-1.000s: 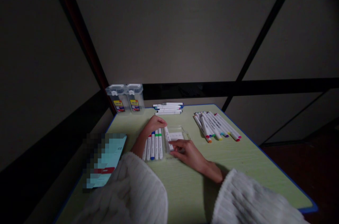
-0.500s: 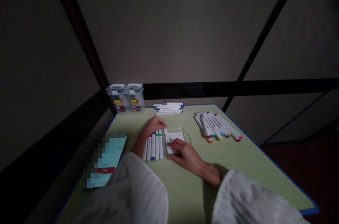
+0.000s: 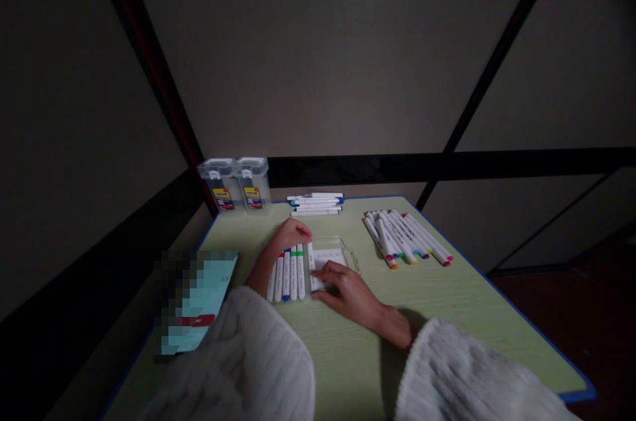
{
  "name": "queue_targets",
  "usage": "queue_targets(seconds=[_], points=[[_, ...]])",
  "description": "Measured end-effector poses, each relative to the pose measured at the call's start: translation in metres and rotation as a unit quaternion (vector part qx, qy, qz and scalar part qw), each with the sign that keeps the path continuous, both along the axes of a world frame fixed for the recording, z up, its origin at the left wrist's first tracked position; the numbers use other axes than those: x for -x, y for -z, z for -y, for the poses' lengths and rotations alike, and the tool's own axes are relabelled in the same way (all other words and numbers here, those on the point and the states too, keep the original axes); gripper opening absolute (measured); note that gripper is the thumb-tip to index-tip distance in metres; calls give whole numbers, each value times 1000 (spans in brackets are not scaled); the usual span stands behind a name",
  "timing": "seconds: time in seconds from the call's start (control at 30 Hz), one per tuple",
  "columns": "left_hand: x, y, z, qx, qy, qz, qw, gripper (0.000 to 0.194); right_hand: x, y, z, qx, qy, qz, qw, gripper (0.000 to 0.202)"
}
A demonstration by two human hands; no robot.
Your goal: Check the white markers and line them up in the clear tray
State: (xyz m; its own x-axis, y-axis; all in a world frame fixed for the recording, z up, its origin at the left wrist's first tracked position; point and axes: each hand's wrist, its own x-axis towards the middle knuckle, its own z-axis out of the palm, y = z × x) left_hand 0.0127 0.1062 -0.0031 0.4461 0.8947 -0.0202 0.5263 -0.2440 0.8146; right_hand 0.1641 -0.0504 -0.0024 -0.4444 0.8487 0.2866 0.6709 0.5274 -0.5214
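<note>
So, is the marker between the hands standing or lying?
Lying: the white marker stretches lengthwise beside the row of markers, roughly parallel.

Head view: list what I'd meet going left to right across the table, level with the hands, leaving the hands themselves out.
Teal screen → marker row → single marker → white card → marker pile.

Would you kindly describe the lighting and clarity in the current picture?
Head view: dim throughout; a shadow on the table beside the right sleeve; lettering on the lined-up markers too small to read; blocky pixels hiding part of the teal screen.
</note>
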Motion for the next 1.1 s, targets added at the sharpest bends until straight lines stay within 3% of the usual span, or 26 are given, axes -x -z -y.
queue_targets(seconds=[0.3,0.43,1.1], points=[[1,2,-1,-3,-9,-8,1000,15,-5,-8,1,-61,-40,117,990,51],[2,3,-1,-6,-4,-18,1000,16,-7,-9,0,-72,-45,150,985,50],[3,7,-2,-7,10,-32,999,15,-6,-6,-1,-59,-54,143,986,42]])
